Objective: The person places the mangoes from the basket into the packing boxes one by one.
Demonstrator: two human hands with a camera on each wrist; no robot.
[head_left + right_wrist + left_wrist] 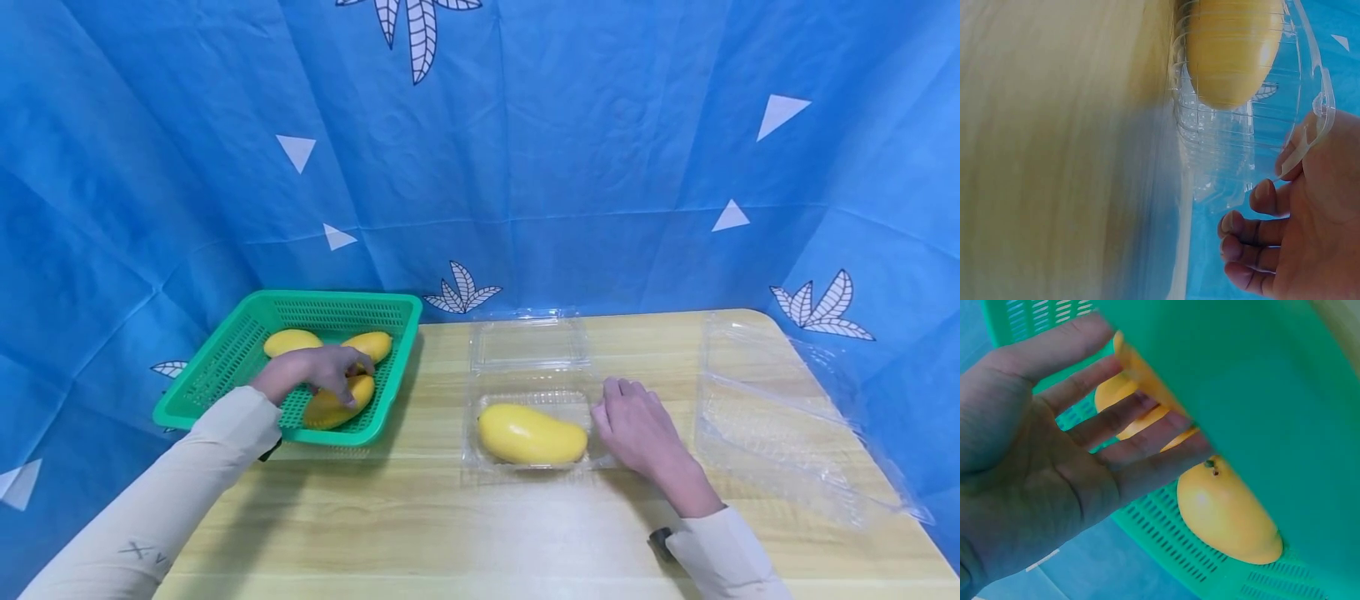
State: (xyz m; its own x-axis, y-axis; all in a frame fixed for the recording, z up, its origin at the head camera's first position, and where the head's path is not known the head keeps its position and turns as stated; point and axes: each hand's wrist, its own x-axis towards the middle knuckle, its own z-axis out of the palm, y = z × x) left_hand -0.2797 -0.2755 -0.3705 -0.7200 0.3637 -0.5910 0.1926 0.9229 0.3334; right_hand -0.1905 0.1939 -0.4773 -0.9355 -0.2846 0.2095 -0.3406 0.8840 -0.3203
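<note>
A green basket (405, 358) on the left holds three yellow mangoes. My left hand (322, 371) reaches into it, with the thumb and fingers over the front mango (330, 410); the left wrist view shows the fingers (1141, 437) fairly straight and the palm bare, and the basket wall partly hides the fruit. Another mango (532, 435) lies in the base of a clear plastic clamshell container (472, 454), its lid (531, 346) laid back. My right hand (637, 425) pinches the container's right rim (1325, 103), with the other fingers curled beside it.
More clear plastic containers (780, 425), open, lie at the right side of the wooden table (420, 533), overhanging its right edge. Two mangoes (292, 340) sit at the back of the basket. A blue patterned curtain (585, 167) hangs close behind the table.
</note>
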